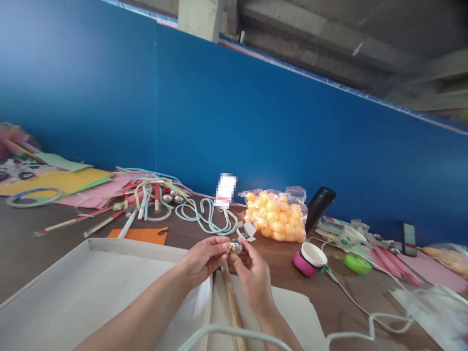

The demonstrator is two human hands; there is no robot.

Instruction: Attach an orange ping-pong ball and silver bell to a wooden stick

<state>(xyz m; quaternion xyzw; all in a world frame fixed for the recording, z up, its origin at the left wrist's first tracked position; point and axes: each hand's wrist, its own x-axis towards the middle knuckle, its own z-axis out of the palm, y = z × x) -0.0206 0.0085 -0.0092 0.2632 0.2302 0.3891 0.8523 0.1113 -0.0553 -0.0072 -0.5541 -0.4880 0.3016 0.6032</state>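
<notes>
My left hand and my right hand meet over the near edge of the brown table. Both pinch a small shiny silver ball between their fingertips. A thin wooden stick runs from under the ball toward me. Below my left forearm lies a shallow white tray. Just beyond the hands sit small white paper tags and a pale blue looped cord.
A clear bag of orange balls lies behind the hands, with a black cylinder beside it. A pink and white tape roll, a green roll and white cable are at right. Coloured paper, sticks and two more silver balls are at left. A blue wall stands behind.
</notes>
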